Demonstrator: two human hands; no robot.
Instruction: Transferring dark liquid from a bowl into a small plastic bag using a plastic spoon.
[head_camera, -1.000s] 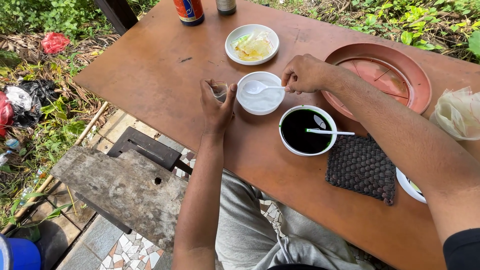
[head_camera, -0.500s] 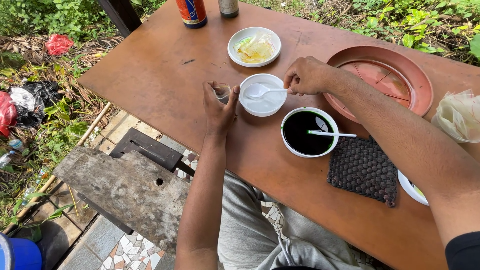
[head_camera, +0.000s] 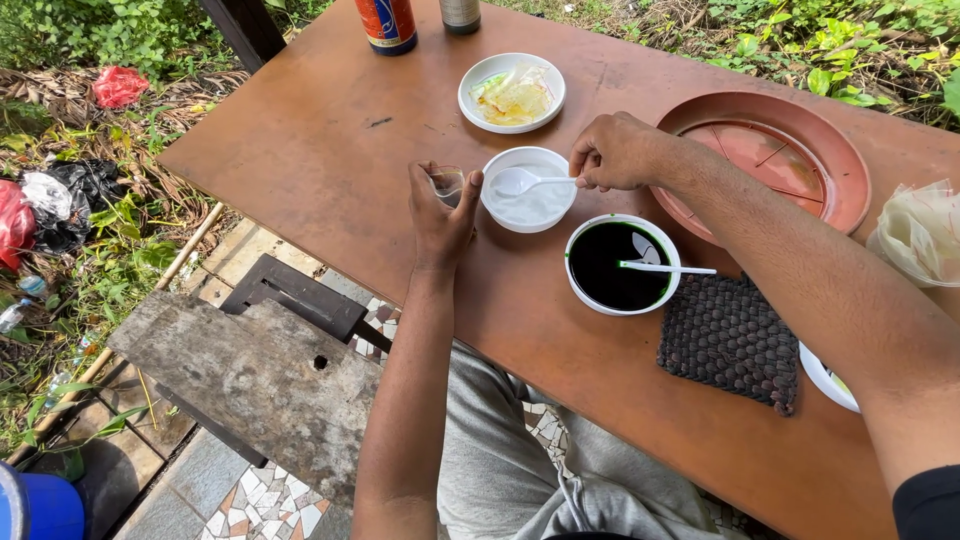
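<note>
Head view: left hand (head_camera: 440, 215) grips small glass (head_camera: 447, 184); right hand (head_camera: 615, 152) pinches white spoon (head_camera: 528, 181).

The table (head_camera: 300, 150) looks like smooth matt brown board. The small cup (head_camera: 447, 184) is clear glass, the spoon (head_camera: 525, 181) glossy white plastic, the mat (head_camera: 730, 340) dark, woven and rough.

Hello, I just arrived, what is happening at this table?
A person sits at a brown table outdoors. The left hand holds a small clear glass beside a white bowl with a white filling. The right hand holds a white spoon with its scoop over that bowl. Next to it stands a second bowl of dark liquid with another spoon resting in it, a dark woven mat, a reddish round tray and a small plate of yellowish food.
</note>
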